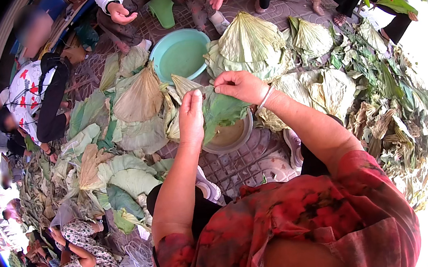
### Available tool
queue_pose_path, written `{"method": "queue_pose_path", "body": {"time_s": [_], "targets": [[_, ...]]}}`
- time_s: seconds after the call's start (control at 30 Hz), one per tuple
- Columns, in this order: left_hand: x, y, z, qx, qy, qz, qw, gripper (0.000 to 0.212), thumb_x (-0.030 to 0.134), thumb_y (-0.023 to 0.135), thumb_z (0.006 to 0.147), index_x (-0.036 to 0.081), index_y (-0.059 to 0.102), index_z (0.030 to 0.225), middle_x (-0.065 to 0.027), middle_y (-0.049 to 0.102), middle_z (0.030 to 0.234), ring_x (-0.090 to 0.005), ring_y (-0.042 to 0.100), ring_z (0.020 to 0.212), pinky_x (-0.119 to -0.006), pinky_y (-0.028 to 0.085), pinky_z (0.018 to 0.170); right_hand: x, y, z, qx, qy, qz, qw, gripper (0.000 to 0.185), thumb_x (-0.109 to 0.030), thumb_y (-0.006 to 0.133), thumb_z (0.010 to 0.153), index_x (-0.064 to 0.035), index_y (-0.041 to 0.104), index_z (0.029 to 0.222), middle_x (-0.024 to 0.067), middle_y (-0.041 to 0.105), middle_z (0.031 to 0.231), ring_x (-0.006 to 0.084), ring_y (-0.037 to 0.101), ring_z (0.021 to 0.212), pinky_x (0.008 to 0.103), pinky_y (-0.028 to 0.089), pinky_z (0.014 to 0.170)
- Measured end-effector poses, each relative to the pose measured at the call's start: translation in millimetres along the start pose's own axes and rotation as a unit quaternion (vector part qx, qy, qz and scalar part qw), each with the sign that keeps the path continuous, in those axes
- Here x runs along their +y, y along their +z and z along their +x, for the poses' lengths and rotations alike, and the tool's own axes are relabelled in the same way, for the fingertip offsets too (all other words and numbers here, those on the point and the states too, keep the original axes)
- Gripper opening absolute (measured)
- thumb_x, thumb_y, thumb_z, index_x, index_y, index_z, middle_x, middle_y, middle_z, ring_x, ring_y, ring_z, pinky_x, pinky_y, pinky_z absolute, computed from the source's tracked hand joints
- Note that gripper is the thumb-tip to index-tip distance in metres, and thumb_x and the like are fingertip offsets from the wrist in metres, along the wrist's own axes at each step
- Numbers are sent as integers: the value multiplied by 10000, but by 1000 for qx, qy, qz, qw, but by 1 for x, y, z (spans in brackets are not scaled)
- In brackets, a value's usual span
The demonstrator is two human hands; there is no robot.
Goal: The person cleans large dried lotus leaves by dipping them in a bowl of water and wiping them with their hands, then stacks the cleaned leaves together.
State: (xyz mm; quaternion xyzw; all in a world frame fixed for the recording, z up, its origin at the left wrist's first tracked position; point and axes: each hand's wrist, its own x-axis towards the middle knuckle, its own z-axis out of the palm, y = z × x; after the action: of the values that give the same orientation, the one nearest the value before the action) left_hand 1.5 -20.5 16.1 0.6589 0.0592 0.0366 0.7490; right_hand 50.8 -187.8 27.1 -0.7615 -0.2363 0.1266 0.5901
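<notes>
A green lotus leaf hangs between my two hands, above a metal basin with murky liquid. My left hand pinches its left edge between thumb and fingers. The fingertips of my right hand grip the top edge; a bracelet circles that wrist. Just beyond the hands, a turquoise plastic basin holds greenish water. A fan-shaped stack of pale folded leaves lies to its right, and a brownish folded leaf lies to its left.
Heaps of leaves cover the ground at left and right. More folded leaves lie beside my right forearm. A green plastic stool stands beyond the basin. Several people sit around, one opposite with hands apart, others at left and upper right.
</notes>
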Motion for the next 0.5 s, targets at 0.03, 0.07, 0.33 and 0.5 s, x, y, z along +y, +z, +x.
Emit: {"method": "queue_pose_path", "body": {"time_s": [0.03, 0.07, 0.33, 0.5], "targets": [[0, 0, 1, -27, 7, -9, 1000, 266, 244, 519, 845, 8, 511, 968, 4, 516, 850, -85, 441, 800, -236, 362, 757, 0, -2, 1, 7, -2, -1, 1000, 161, -157, 563, 814, -24, 567, 904, 9, 578, 795, 65, 518, 738, 211, 431, 690], [3, -1, 2, -56, 13, -16, 998, 275, 242, 532, 838, 4, 508, 975, -2, 523, 862, -87, 449, 811, -239, 366, 767, -1, -5, 2, 15, 17, 30, 999, 151, -159, 562, 814, -31, 576, 894, 6, 580, 792, 63, 517, 736, 210, 430, 691], [-7, 10, 0, -76, -100, -98, 987, 244, 73, 552, 795, -15, 520, 1021, -80, 564, 934, -148, 549, 811, -275, 454, 730, -8, -4, -5, 66, -80, -77, 992, 196, -231, 522, 774, -41, 567, 796, 160, 574, 705, 328, 560, 685, 367, 442, 650], [-10, 21, -5, -101, -99, -34, 989, 233, 105, 574, 788, -29, 532, 973, -87, 552, 957, -143, 535, 826, -275, 434, 732, -11, -11, -24, 56, -84, -136, 986, 241, -289, 604, 709, -56, 571, 761, 115, 581, 675, 283, 569, 644, 352, 438, 586]]}}
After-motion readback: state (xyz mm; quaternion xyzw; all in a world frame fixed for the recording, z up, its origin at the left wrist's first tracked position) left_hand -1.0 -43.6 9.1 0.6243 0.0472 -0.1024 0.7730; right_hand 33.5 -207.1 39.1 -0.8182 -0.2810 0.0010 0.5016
